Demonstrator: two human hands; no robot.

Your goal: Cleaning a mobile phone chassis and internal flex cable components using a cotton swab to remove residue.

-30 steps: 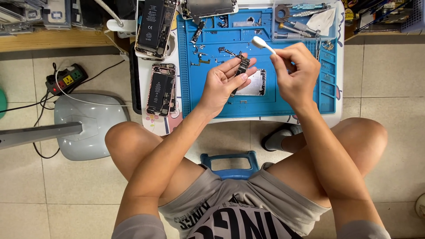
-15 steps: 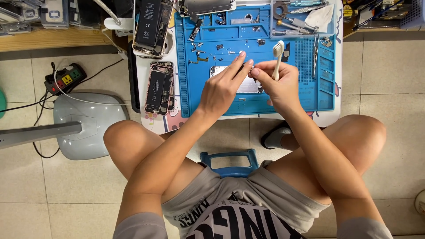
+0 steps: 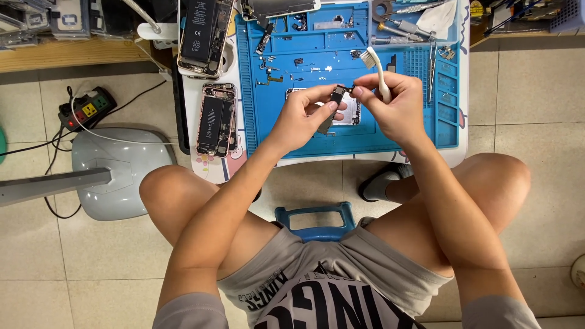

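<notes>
Hands meet above a blue work mat [image 3: 341, 137] on a small white desk [image 3: 458, 146], seen from the head camera. The left hand [image 3: 303, 119] pinches a small dark phone part [image 3: 337, 94] at its fingertips; the right hand [image 3: 396, 106] touches the same part with thumb and forefinger while its other fingers are curled around a white toothbrush [image 3: 378, 70], bristles pointing far. Under the hands lies what may be a metal plate. Two opened phones [image 3: 214, 119] rest at the desk's left edge, a stool [image 3: 314, 219] nearer.

Opened phones [image 3: 214, 119], power strip [image 3: 87, 108]
</notes>
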